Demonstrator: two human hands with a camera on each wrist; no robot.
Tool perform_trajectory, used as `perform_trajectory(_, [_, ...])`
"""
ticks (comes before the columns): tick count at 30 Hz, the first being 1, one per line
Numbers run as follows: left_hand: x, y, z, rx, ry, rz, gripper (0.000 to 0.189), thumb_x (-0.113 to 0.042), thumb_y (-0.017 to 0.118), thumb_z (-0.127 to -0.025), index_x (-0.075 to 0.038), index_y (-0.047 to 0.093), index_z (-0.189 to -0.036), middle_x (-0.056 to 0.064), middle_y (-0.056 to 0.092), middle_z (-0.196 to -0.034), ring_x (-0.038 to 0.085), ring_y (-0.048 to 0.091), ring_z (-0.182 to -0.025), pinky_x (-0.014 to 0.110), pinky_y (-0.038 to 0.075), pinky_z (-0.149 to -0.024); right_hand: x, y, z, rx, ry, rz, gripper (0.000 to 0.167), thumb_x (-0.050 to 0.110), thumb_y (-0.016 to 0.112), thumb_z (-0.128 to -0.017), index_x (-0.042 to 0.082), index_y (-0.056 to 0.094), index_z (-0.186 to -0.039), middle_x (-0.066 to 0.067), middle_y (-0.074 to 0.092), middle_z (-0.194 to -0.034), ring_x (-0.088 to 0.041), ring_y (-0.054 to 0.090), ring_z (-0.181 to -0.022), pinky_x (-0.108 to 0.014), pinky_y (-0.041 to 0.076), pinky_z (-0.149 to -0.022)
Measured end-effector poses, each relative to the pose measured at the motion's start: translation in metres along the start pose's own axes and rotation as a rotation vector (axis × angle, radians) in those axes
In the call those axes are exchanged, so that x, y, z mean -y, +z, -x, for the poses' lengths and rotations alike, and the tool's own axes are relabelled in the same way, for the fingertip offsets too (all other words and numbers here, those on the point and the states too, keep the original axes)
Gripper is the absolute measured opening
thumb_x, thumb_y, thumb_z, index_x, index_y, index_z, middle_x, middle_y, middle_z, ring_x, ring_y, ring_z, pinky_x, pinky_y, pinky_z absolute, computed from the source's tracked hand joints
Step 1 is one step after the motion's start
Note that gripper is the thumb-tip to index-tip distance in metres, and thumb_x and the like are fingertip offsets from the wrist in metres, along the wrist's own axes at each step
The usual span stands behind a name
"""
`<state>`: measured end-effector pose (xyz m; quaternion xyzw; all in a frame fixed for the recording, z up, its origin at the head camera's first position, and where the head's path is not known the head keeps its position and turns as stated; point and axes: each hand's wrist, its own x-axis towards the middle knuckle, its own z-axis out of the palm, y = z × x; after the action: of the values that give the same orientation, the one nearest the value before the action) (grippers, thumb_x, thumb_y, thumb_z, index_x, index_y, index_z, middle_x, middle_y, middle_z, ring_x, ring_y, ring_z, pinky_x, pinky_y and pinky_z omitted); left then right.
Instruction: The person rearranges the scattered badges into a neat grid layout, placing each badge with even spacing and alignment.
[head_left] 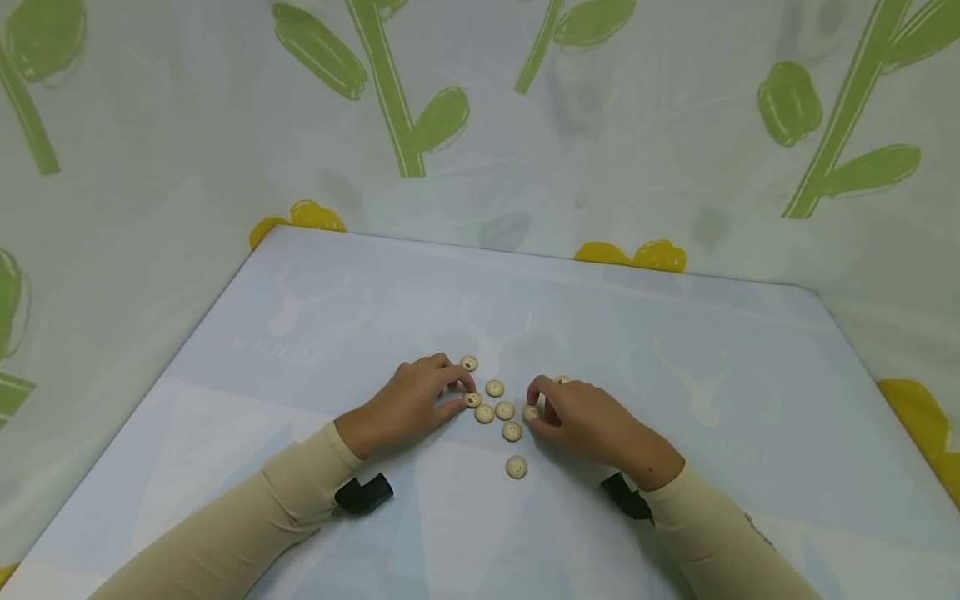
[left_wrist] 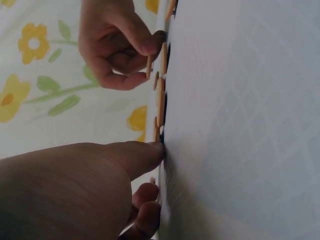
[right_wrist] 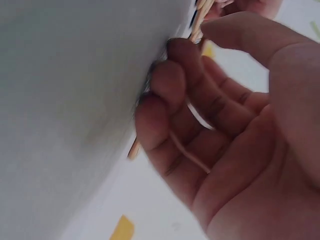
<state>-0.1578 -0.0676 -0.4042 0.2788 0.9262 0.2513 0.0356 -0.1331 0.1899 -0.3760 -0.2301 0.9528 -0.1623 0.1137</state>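
Between the thumb and index finger of my left hand [head_left: 405, 407] is a round, pale wooden button [head_left: 472, 400], down at the tabletop. My right hand [head_left: 588, 421] pinches another wooden button [head_left: 531, 413] by its edges. The left wrist view shows this pinched button [left_wrist: 149, 66] tipped on edge, just above the table. Several more wooden buttons [head_left: 505, 410] lie flat in a loose cluster between the two hands. One button [head_left: 517, 467] sits nearer the person, apart from the others. Another button [head_left: 562, 379] is partly hidden behind the right hand.
The table [head_left: 480, 542] has a pale blue-white cover with faint deer-head prints. Behind it hangs a light cloth backdrop [head_left: 525, 167] with green leaves and yellow flowers. Black wrist mounts [head_left: 363, 494] protrude below both beige sleeves [head_left: 247, 508], close over the table.
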Motion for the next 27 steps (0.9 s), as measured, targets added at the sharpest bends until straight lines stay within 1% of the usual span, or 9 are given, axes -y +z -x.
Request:
perform_trajectory(7, [0.000, -0.001, 0.001, 0.013, -0.003, 0.003, 0.016, -0.024, 0.073, -0.092, -0.023, 0.070, -0.108, -0.004, 0.063, -0.101, 0.014, 0.060, -0.097, 0.041, 0.045, -0.088, -0.010, -0.006, 0.003, 0.005, -0.034, -0.012, 0.014, 0.020, 0.068, -0.094, 0.017, 0.058, -0.102, 0.011, 0.053, -0.066, -0.003, 0.046, -0.057, -0.021, 0.042, -0.056])
perform_trajectory(13, [0.000, -0.002, 0.000, -0.008, 0.024, 0.006, 0.015, -0.022, 0.074, -0.092, -0.022, 0.071, -0.107, -0.004, 0.063, -0.098, 0.014, 0.061, -0.094, 0.040, 0.046, -0.084, -0.019, -0.017, 0.007, -0.035, -0.050, -0.026, 0.017, 0.016, 0.070, -0.091, 0.016, 0.058, -0.103, 0.010, 0.053, -0.067, -0.004, 0.045, -0.057, -0.021, 0.042, -0.055])
perform_trajectory(21, [0.000, -0.002, 0.000, -0.008, 0.023, 0.002, 0.016, -0.022, 0.074, -0.091, -0.022, 0.071, -0.107, -0.004, 0.063, -0.098, 0.013, 0.060, -0.094, 0.040, 0.046, -0.085, -0.028, -0.027, 0.010, -0.063, -0.015, -0.014, 0.019, 0.015, 0.071, -0.091, 0.014, 0.058, -0.104, 0.008, 0.053, -0.066, -0.005, 0.045, -0.056, -0.021, 0.042, -0.053])
perform_trajectory(27, [0.000, -0.002, 0.001, -0.004, 0.014, 0.001, 0.015, -0.021, 0.074, -0.091, -0.022, 0.071, -0.106, -0.003, 0.063, -0.097, 0.014, 0.060, -0.093, 0.041, 0.046, -0.084, -0.032, -0.029, 0.008, -0.036, 0.047, -0.021, 0.020, 0.017, 0.071, -0.091, 0.013, 0.058, -0.105, 0.006, 0.056, -0.068, -0.008, 0.048, -0.057, -0.023, 0.044, -0.054])
